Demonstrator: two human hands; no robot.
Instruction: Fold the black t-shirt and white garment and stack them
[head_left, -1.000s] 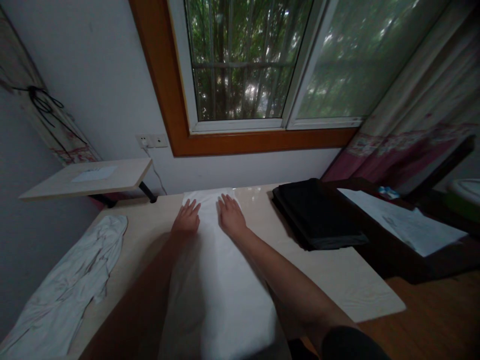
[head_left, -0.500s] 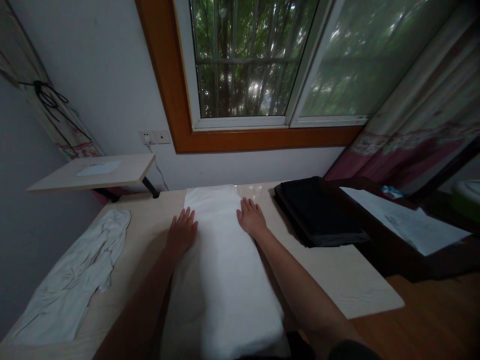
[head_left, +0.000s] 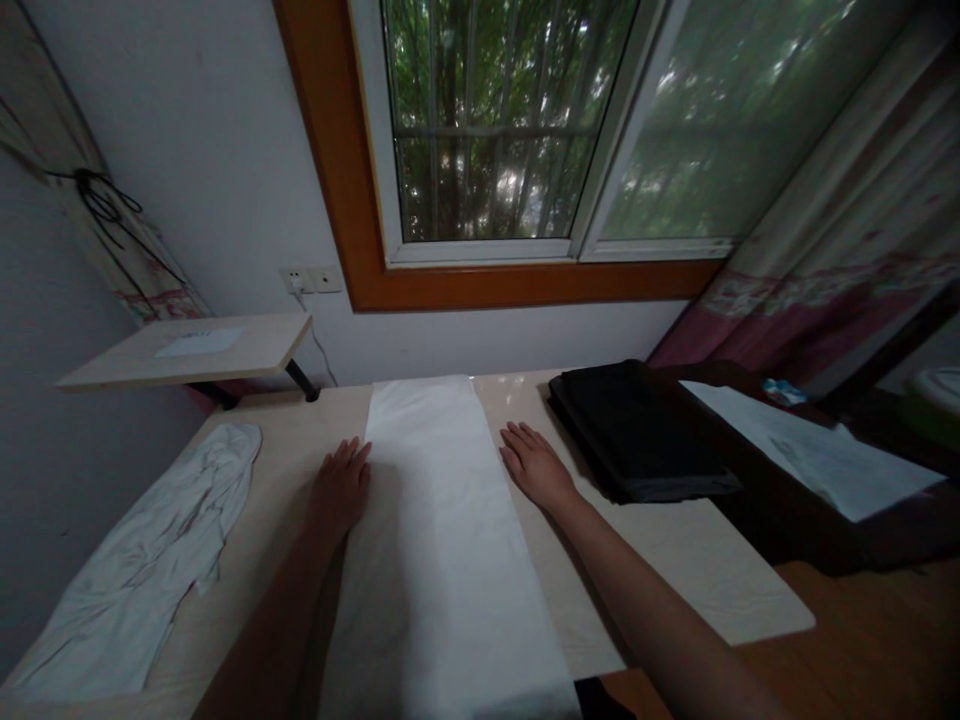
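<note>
A long white cloth point(head_left: 457, 540), folded into a strip, lies lengthwise on the pale wooden table point(head_left: 697, 570), from the far edge down to the bottom of the view. My left hand point(head_left: 341, 488) is at the cloth's left edge, fingers stretched out and pointing away from me. To the right of the cloth, my right hand point(head_left: 536, 465) is held flat with fingers extended, a small gap between it and the cloth's edge. Neither hand grips anything. Whether the palms touch the tabletop is hard to tell.
A crumpled white garment point(head_left: 157, 560) lies at the left. Behind it stands a small raised shelf point(head_left: 255, 345) with a paper on it. A stack of folded black cloth point(head_left: 637, 430) sits at the right, beside a dark surface with a white sheet point(head_left: 810, 450). A window is ahead.
Both hands have moved outward and slightly toward me, the right one coming off the cloth's edge. The near part of the cloth now looks flatter.
</note>
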